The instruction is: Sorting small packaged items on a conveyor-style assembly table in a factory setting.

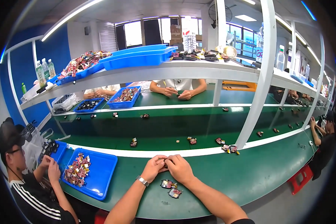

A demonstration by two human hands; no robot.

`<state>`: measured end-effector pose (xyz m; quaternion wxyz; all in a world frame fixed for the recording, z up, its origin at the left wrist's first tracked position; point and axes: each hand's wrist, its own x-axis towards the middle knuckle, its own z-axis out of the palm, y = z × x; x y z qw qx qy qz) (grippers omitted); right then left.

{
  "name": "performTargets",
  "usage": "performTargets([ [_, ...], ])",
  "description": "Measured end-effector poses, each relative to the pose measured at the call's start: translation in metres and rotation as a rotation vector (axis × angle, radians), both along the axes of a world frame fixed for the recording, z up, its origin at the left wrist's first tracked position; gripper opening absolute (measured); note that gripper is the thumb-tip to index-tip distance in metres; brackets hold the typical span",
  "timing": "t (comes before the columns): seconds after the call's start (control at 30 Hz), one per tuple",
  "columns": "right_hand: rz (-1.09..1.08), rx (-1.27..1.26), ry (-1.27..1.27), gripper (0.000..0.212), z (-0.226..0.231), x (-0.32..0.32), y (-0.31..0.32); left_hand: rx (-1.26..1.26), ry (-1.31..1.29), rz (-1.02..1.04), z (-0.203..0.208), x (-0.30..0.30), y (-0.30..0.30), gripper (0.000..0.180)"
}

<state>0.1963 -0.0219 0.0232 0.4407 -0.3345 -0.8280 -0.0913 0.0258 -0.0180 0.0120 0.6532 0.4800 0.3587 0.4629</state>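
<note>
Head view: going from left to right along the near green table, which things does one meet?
Small blue bin of dark parts → blue tray of small colourful parts → left hand → right hand → red stool beside the table's right end.

small part (165,161) hidden between fingers

Both bare forearms entered from the lower edge and converged toward the centre. Left hand (154,168) and right hand (180,168) met knuckle to knuckle, fingers curled inward, fingertips pinched together at the point of contact. Left wrist carried a silver metal wristwatch (142,181). Right forearm lay angled from lower right; palms faced down.
</note>
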Motion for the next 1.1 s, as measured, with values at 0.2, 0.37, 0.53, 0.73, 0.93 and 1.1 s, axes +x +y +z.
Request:
performTargets([
  [0.2, 0.042, 0.091, -0.073, 0.019, 0.002, 0.006, 0.003, -0.003, 0.005, 0.017, 0.005, 0.002, -0.004, 0.024],
  [0.37, 0.132, 0.067, -0.080, 0.016, 0.007, 0.015, 0.008, 0.006, -0.016, 0.011, 0.007, 0.003, -0.005, 0.024],
  [0.53, 0.082, -0.003, -0.073, 0.015, 0.005, 0.012, 0.006, 0.008, -0.025, 0.014, 0.002, 0.000, -0.001, 0.024],
  [0.73, 0.011, -0.071, -0.048, 0.017, -0.002, 0.005, 0.003, -0.006, -0.013, 0.019, 0.002, 0.002, -0.002, 0.026],
  [0.93, 0.042, -0.147, 0.064, 0.018, 0.005, 0.006, -0.005, -0.033, 0.011, 0.046, 0.004, 0.001, -0.002, 0.026],
  [1.1, -0.002, -0.061, 0.056, 0.015, 0.000, 0.004, 0.000, -0.013, -0.029, 0.016, 0.001, 0.000, -0.001, 0.026],
])
